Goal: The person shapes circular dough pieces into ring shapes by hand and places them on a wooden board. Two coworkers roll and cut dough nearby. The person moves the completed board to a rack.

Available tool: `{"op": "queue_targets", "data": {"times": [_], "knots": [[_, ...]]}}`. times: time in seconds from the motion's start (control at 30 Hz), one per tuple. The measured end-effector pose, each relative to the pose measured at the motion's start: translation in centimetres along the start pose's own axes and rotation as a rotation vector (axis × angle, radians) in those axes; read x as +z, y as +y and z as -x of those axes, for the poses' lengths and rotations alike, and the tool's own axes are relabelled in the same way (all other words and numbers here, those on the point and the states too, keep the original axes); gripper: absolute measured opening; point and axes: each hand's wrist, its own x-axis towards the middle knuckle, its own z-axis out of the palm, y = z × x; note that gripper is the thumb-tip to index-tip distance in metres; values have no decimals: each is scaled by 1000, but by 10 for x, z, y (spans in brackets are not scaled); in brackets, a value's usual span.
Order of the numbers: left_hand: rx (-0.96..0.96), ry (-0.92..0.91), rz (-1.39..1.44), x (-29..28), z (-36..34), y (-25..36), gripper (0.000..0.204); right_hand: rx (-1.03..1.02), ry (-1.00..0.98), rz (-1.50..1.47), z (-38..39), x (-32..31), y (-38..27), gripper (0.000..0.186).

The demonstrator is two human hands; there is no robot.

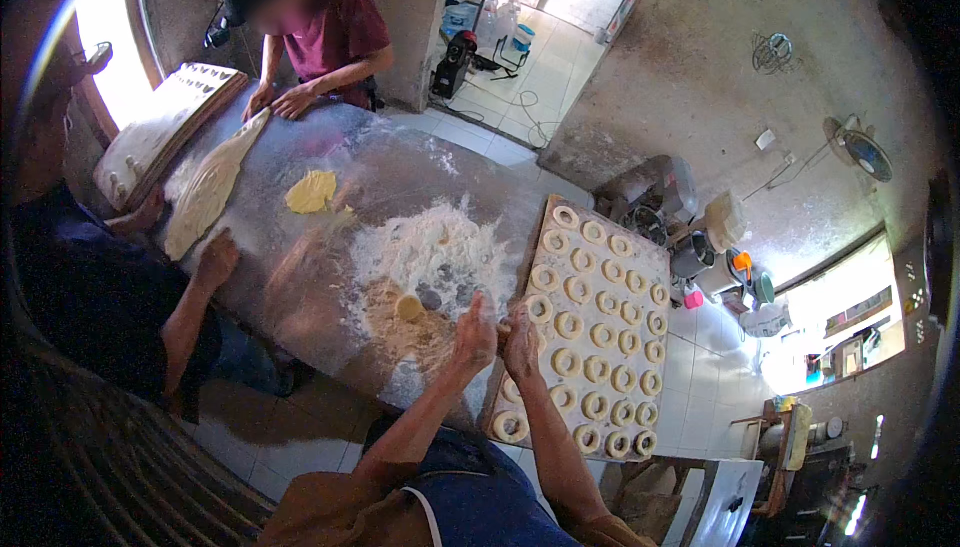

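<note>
My left hand (474, 335) and my right hand (521, 349) are close together at the right end of the table, over the near left edge of a wooden board (551, 341). Their fingers are curled in toward each other around something small and mostly hidden. Rows of ring-shaped dough pieces (607, 302) lie on that board, just right of my right hand. To the left of my left hand, a small round dough piece (408, 307) rests in a brownish dusting beside a wide spread of white flour (425, 242).
A yellowish dough piece (311, 192) lies mid-table. Two people handle a long dough strip (215, 192) at the far left, one person (325, 32) behind the table, another (100, 287) at its left. A stacked board (170, 127) stands beyond them. Pots (692, 255) sit past the ring board.
</note>
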Motion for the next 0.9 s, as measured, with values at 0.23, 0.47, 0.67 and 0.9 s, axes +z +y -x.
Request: {"op": "queue_targets", "data": {"times": [0.23,0.47,0.67,0.9], "knots": [[151,-12,-232,35,-15,-28,29,-251,-16,-57,-24,-50,24,52],[-192,115,355,86,-22,-74,33,-462,-4,73,-59,-114,41,53],[-95,-152,-317,149,-34,-88,30,-388,44,260,-85,-188,13,61],[337,-326,-661,221,-90,-176,37,-749,283,418,-143,-272,-1,48]]}}
